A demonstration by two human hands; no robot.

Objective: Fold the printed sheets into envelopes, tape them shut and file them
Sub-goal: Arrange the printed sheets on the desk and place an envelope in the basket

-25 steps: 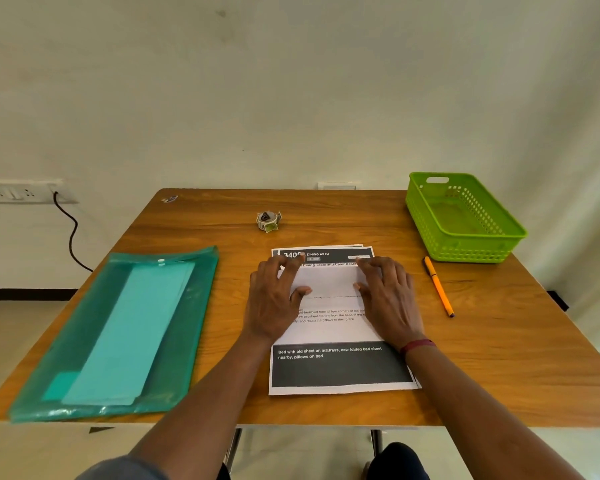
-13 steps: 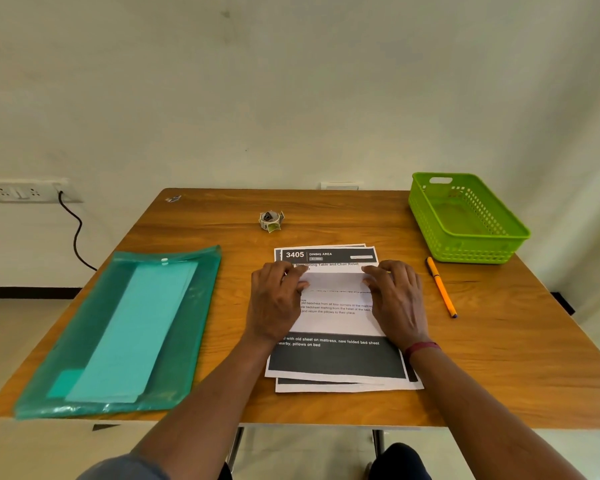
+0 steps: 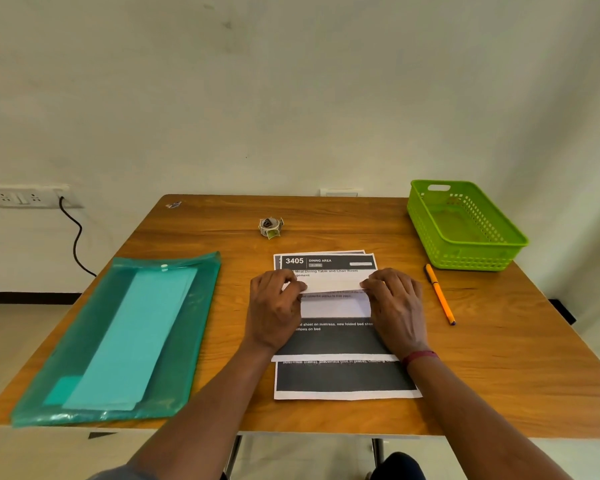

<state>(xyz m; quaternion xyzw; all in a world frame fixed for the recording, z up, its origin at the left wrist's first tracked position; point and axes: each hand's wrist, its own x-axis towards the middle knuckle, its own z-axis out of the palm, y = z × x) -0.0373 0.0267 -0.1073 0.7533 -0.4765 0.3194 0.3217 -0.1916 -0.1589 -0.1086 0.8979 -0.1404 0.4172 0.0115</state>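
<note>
Nearest me on the counter [image 3: 499, 358], a lower sheet [image 3: 343, 379] shows a dark band, its caption half covered. My left hand [image 3: 274, 310] and right hand [image 3: 395, 306], fingers curled, each pinch the turned-back far edge of the top sheet [image 3: 333, 308], hiding parts of its lines. Beyond, a header [image 3: 326, 262] reads "3405 DINING AREA".

One wooden table [image 3: 499, 358]. On it, stacked printed sheets [image 3: 343, 379]: at least two, with perhaps a third edge at the far end; the exact number cannot be told. Two hands on the sheets: left hand [image 3: 274, 306] and right hand [image 3: 395, 306]. One teal folder [image 3: 118, 341], left of the sheets. One orange pen [image 3: 440, 294], just right of them. One green basket [image 3: 478, 258], beyond and right. One small roll [image 3: 270, 226], beyond them. One socket plate [image 3: 28, 197] and one black cable [image 3: 77, 240], far left.
</note>
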